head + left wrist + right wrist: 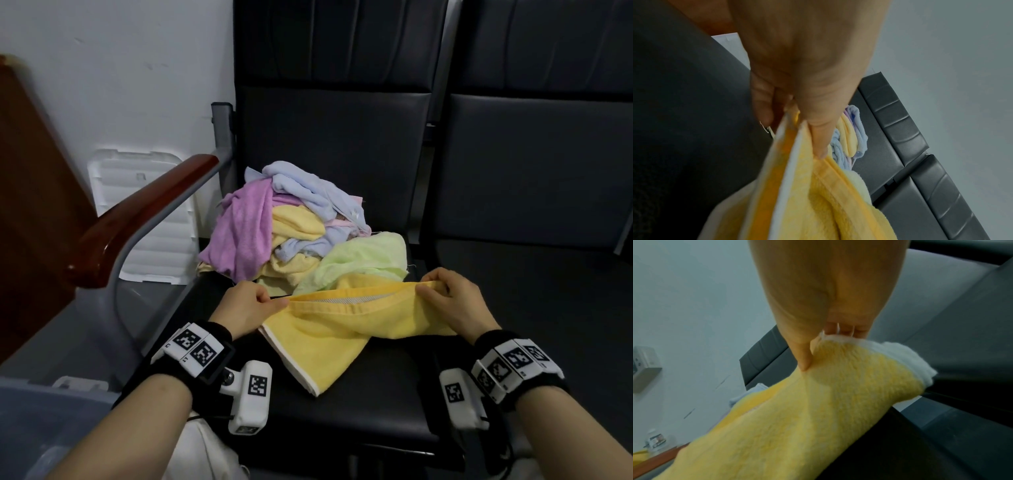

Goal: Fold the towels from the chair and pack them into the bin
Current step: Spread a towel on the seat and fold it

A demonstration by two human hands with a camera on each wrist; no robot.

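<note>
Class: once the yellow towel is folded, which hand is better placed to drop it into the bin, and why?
Left. The left hand pinches the yellow towel on the side where the bin sits, at lower left; the right hand would probably have to cross over.

Both forearms are bare. Each wrist wears a black band (520, 377) carrying white blocks printed with black square markers (193, 346). A white camera housing (251, 397) hangs at 3 o'clock of the left band, trailing what looks like a thin black cable.

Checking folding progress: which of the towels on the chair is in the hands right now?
The bright yellow white-edged towel, pinched by left hand and right hand; the rest lie heaped behind.
</note>
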